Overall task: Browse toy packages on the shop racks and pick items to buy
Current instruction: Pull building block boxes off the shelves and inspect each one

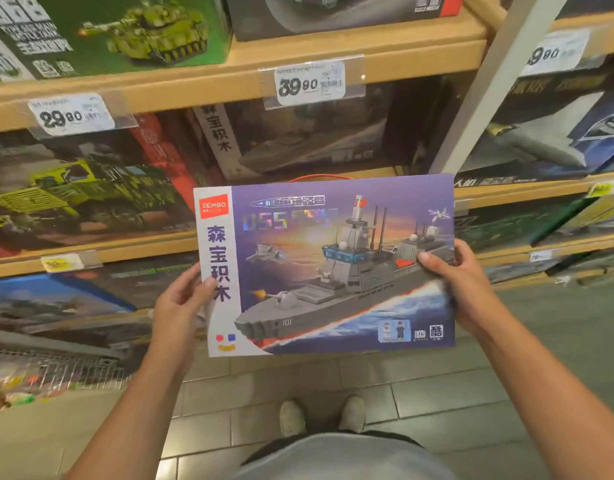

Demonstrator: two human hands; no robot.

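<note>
A person is holding one flat purple cardboard toy box printed with a grey brick-built warship [333, 268] in front of the racks, face toward the camera. The left hand [179, 306] is grasping the box's white left edge, thumb lying across the front by the blue lettering, the other fingers hidden behind. The right hand [461, 282] is grasping the right edge, thumb pressing on the ship picture, fingers [463, 249] curling round the side. Above the fingers, one thin red carry handle [321, 177] is arching over the box top. Behind the box, wooden shelves [208, 77] are carrying more toy boxes, and two white price tags are showing clearly above both hands: one reading 29.80 [71, 114], one reading 39.90 [309, 83]. Below the hands, two pale shoes [322, 415] are standing on the grey tiled floor [437, 386].
</note>
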